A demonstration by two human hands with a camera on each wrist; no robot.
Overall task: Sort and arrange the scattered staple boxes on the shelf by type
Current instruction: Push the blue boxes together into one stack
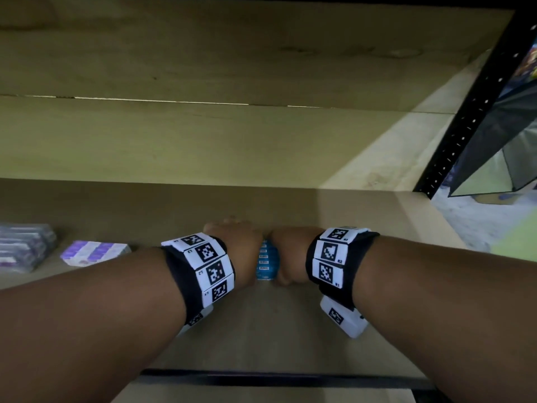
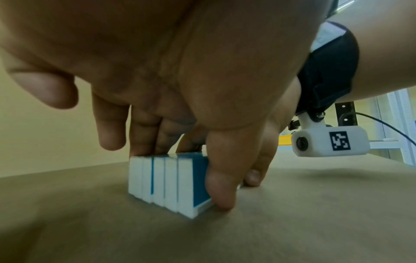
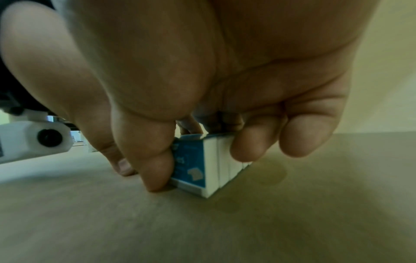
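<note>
Wooden shelf (image 1: 363, 205), deep bay, back panel close behind the work area. Black upright (image 1: 476, 112) on the right edge.

Left side of the shelf: wrapped purple pack (image 1: 23, 247) at the frame edge, and a loose purple-and-white box (image 1: 96, 253) lying flat just beside it. Both well apart from the hands. Looks like that's the purple type's zone, so the blue set is being built as its own group mid-shelf.

Centre: row of blue-and-white staple boxes (image 2: 166, 179), standing on edge on the shelf board, faces pressed together. At least five white ends count in the left wrist view, slightly staggered at the base.

Left hand (image 1: 235, 242) clamps the row from its side: thumb on the near blue face down at board level, fingers (image 2: 144, 131) bearing on the top edges. Right hand (image 1: 290, 251) mirrors it: thumb against the same near face, fingers curled over the far end. Both closed on the row, squeezing it between them.

Read: the two-sided squeeze is there to square up the boxes and keep them from toppling, since thin boxes on edge won't stand alone. Thumbs low to stop the bottom edges sliding out.

Step in hand, my guess: aligning or seating the blue group. Purple items not yet tidied.
</note>
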